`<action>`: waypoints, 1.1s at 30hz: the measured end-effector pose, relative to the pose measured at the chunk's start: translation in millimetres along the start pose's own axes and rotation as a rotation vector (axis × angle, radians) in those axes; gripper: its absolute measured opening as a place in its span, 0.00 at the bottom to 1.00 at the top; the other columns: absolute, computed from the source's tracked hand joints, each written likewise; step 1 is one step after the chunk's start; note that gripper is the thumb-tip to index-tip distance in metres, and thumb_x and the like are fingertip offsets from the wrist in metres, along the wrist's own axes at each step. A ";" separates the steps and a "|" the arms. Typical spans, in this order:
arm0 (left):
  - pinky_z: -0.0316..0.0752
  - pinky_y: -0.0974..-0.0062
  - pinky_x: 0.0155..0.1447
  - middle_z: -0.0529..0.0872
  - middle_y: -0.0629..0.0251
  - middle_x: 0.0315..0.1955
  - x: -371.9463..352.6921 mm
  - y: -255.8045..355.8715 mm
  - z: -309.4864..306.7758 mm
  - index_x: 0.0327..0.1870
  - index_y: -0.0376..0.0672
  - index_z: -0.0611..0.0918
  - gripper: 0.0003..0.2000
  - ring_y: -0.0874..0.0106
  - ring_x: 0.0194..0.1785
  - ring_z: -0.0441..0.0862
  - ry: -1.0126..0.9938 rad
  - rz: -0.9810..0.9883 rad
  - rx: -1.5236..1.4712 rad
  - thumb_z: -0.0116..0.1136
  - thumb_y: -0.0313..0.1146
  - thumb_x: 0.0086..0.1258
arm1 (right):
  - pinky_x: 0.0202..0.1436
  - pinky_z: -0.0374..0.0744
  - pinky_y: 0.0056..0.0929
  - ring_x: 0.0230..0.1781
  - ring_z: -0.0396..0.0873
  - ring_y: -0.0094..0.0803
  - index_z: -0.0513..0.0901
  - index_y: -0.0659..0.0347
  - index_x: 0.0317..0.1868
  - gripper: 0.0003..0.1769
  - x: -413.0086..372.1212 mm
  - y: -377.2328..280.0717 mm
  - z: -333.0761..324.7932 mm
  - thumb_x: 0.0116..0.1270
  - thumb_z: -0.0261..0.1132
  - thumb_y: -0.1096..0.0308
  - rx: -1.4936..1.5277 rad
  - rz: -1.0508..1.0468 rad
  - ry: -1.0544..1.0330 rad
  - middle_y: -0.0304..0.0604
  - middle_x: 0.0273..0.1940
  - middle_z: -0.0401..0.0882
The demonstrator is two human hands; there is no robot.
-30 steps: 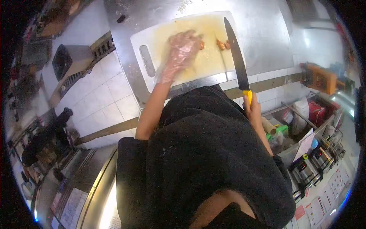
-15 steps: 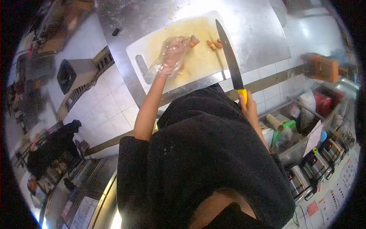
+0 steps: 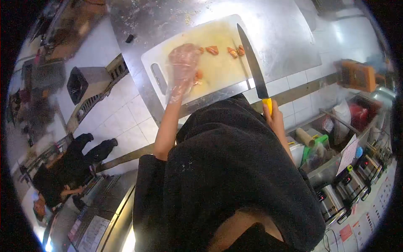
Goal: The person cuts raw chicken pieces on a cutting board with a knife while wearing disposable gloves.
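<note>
My left hand [image 3: 184,61], in a clear plastic glove, is over the left half of a white cutting board [image 3: 222,29]; motion blurs its fingers, and whether it holds anything cannot be made out. A reddish-brown food piece [image 3: 212,50] lies to its right, and other pieces [image 3: 232,52] sit nearer the blade. Another bit [image 3: 198,75] is beside the gloved wrist. My right hand [image 3: 275,117] is closed round the yellow handle of a long knife [image 3: 253,63], whose blade points away from me over the board's right side.
The board rests on a metal table [image 3: 285,42] with a small black object [image 3: 129,38] at its left. A co-worker in black [image 3: 58,172] is at the lower left. An orange crate [image 3: 357,75] and a metal bin of containers [image 3: 310,136] are at the right.
My left hand has moved left, away from the food piece, which now lies uncovered on the board. My right hand keeps the knife nearly still. More of the co-worker shows.
</note>
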State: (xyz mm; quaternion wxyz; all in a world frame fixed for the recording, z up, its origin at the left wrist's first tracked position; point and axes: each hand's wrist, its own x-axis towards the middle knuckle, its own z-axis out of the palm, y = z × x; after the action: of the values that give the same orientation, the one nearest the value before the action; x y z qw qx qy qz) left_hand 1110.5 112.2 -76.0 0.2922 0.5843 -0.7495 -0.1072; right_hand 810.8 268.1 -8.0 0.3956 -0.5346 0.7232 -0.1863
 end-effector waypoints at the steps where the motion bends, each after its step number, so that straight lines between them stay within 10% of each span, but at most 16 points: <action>1: 0.58 0.60 0.63 0.79 0.61 0.45 0.9 6.9 -1.1 0.46 0.45 0.79 0.13 0.62 0.55 0.70 -0.066 0.082 0.051 0.53 0.31 0.59 | 0.25 0.69 0.45 0.27 0.75 0.59 0.67 0.60 0.41 0.13 1.5 -6.3 -1.6 0.68 0.53 0.59 -0.010 0.008 -0.015 0.61 0.25 0.75; 10: 0.61 0.58 0.56 0.79 0.60 0.42 -7.3 17.9 10.8 0.40 0.47 0.81 0.09 0.61 0.49 0.72 0.057 0.114 0.233 0.49 0.33 0.64 | 0.27 0.70 0.52 0.27 0.75 0.60 0.65 0.62 0.41 0.16 33.4 -34.4 30.0 0.68 0.52 0.56 -0.135 -0.162 -0.105 0.63 0.24 0.75; 13: 0.59 0.58 0.58 0.77 0.60 0.46 -0.2 33.4 -9.9 0.43 0.47 0.80 0.09 0.60 0.52 0.70 0.093 -0.321 -0.362 0.49 0.34 0.65 | 0.24 0.70 0.53 0.24 0.74 0.61 0.64 0.62 0.41 0.17 38.8 -41.3 43.5 0.67 0.52 0.55 -0.157 -0.140 -0.143 0.63 0.21 0.74; 20: 0.55 0.58 0.61 0.75 0.63 0.50 -6.1 21.2 20.4 0.48 0.49 0.78 0.12 0.60 0.56 0.66 -0.027 0.034 0.129 0.46 0.38 0.68 | 0.24 0.70 0.52 0.24 0.74 0.61 0.63 0.62 0.39 0.15 43.8 -52.0 55.4 0.67 0.52 0.57 -0.194 -0.158 -0.127 0.63 0.21 0.74; 33: 0.59 0.57 0.54 0.80 0.61 0.36 7.4 20.0 34.0 0.38 0.46 0.81 0.09 0.61 0.46 0.71 -0.002 -0.030 0.043 0.52 0.39 0.63 | 0.27 0.70 0.52 0.27 0.74 0.60 0.62 0.64 0.40 0.13 46.1 -58.2 72.2 0.67 0.52 0.62 -0.274 -0.086 -0.110 0.64 0.23 0.74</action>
State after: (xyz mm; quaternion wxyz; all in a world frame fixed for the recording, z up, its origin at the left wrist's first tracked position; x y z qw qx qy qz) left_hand 1074.0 105.0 -91.1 0.2771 0.6013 -0.7432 -0.0960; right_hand 897.6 215.8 -29.5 0.3497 -0.6233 0.6956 -0.0731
